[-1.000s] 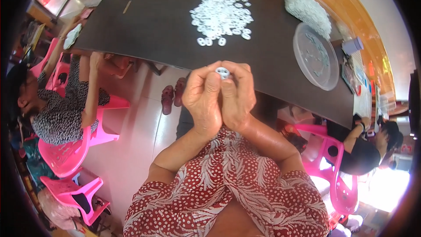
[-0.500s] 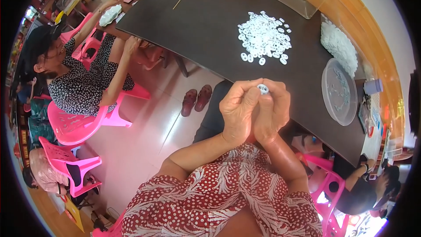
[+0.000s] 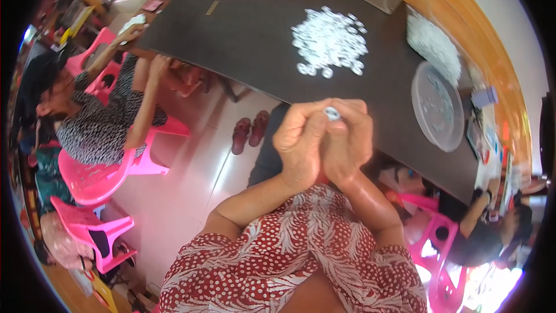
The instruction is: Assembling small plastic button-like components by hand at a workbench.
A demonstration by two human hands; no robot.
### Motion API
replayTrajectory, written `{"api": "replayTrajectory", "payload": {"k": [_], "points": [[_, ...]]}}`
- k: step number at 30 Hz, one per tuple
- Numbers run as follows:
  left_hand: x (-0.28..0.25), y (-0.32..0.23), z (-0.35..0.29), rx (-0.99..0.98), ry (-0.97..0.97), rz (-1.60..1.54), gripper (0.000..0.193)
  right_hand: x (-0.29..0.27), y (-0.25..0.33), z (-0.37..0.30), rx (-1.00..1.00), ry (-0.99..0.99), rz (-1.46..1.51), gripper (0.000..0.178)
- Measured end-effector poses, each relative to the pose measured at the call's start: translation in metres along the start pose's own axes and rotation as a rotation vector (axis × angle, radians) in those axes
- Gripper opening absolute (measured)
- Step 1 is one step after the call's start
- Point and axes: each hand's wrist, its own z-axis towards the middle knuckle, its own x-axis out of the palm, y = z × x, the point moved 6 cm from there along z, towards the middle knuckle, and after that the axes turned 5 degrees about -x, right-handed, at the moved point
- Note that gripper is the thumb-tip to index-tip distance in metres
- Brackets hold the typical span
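Head view: dark tabletop (image 3: pixel 243 40) stretching ahead of person. Round clear tub (image 3: pixel 424 123) at right, greyish-blue bits inside. Bag of white pieces (image 3: pixel 433 43) just beyond tub. Loose pile of small white pieces (image 3: pixel 329 40) left of tub. Left hand (image 3: pixel 301 145) and right hand (image 3: pixel 349 142) together at tabletop's near edge, fingers curled, both clamped on small white piece (image 3: pixel 332 113), held between thumbs and fingers, nearer person than pile.

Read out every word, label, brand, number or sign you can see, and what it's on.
None can be read.
White piece between left hand and right hand: no lettering visible.
Purple container: too small and blurred to tell.
Yellow sheet, lower left: too blurred.
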Motion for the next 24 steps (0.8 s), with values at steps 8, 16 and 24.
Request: {"api": "replayTrajectory", "payload": {"k": [8,16,24], "points": [[0.000,-0.002,0.000,0.072,0.025,0.173,0.020,-0.002,-0.001,-0.001,-0.115,0.038,-0.052,0.025],[-0.004,-0.001,0.001,0.075,-0.010,0.169,0.020,0.003,-0.002,0.000,-0.157,0.034,-0.057,0.022],[-0.012,0.003,0.005,0.054,-0.085,0.178,0.014,0.013,-0.013,-0.003,-0.067,0.046,-0.049,0.015]]}}
